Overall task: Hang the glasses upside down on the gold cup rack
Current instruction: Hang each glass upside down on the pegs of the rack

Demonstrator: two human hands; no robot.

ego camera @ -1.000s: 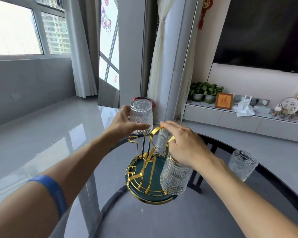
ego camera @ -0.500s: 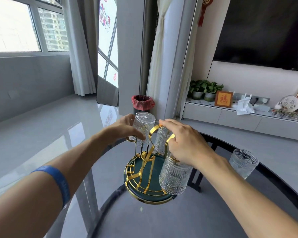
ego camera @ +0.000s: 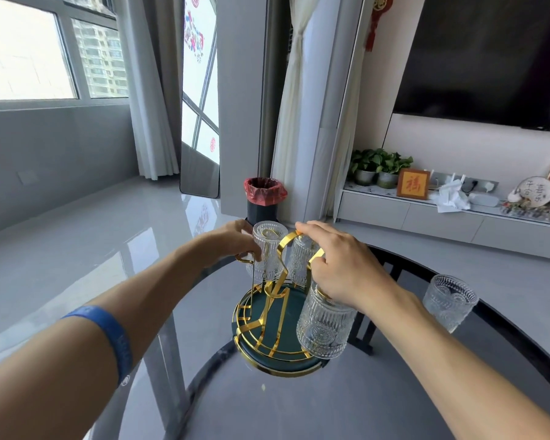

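The gold cup rack (ego camera: 269,319), with a round dark green base, stands on the round glass table (ego camera: 346,404). My left hand (ego camera: 235,241) grips a ribbed glass (ego camera: 269,249), upside down over a gold arm at the rack's far left. My right hand (ego camera: 343,268) is closed on the rack's gold top handle. A second ribbed glass (ego camera: 299,258) hangs upside down at the far side, partly behind the handle. A third (ego camera: 326,325) hangs upside down at the near right, just under my right hand. One more glass (ego camera: 450,301) stands upright on the table to the right.
A black bin (ego camera: 264,200) with a red liner stands on the floor beyond the table. A low white cabinet (ego camera: 442,217) with plants, a framed red sign and ornaments runs along the right wall under a dark screen. A dark chair back shows behind the table.
My left hand has lowered the glass from above the rack down onto the far left arm. My right hand has stayed on the handle.
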